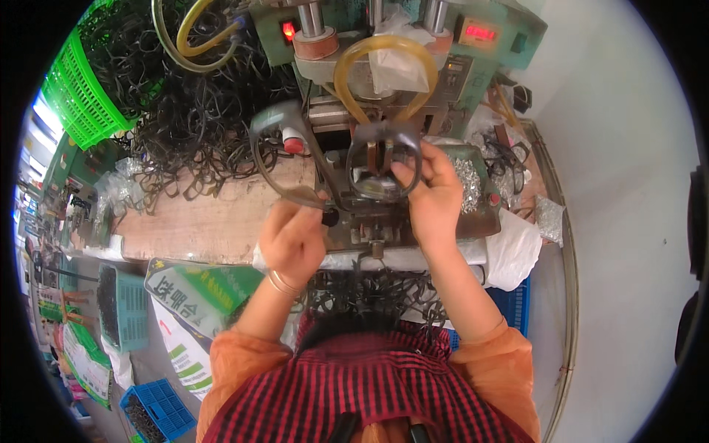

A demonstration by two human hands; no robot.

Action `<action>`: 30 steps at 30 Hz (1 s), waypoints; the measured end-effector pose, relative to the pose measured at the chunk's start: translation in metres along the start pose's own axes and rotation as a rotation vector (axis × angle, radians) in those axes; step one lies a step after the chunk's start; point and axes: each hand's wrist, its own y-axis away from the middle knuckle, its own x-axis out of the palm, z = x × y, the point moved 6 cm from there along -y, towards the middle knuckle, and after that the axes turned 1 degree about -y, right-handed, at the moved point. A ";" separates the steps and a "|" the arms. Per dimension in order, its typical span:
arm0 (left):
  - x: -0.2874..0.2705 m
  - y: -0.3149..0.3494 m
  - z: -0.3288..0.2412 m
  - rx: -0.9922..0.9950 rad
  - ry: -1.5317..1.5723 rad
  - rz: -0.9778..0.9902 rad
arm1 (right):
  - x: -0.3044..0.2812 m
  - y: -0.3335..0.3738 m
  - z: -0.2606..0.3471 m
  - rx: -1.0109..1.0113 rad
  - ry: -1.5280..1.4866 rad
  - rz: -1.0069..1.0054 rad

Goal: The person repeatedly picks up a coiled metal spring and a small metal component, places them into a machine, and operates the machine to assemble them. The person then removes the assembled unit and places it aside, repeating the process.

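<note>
My left hand (pixel 294 232) pinches the lower end of a dark plastic loop-shaped frame (pixel 258 159), which stands up blurred over the front of the press. My right hand (pixel 436 196) has thumb and fingers closed on the right side of a second dark loop-shaped frame (pixel 354 177), held upright at the middle of the press (pixel 320 59). Behind that second loop a yellowish hose (pixel 341 74) arches down from the machine. A red push button (pixel 294 145) shows inside the left loop. What the press does to the second loop cannot be made out.
A large heap of black loops (pixel 199 96) covers the back left of the wooden table (pixel 214 221), beside a green basket (pixel 85 96). At the right stands a tray (pixel 484 214) of small metal pieces. More black loops (pixel 347 292) lie below the table edge. A wall (pixel 620 184) closes the right side.
</note>
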 end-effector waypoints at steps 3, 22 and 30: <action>-0.023 -0.046 -0.040 0.144 0.017 -0.063 | 0.003 -0.005 0.001 0.076 -0.143 0.042; -0.032 -0.069 0.004 0.141 0.124 -0.139 | -0.090 -0.017 -0.022 -0.295 1.516 -0.063; -0.012 -0.066 0.013 0.212 0.115 -0.046 | -0.111 -0.018 -0.016 -0.536 1.283 -0.171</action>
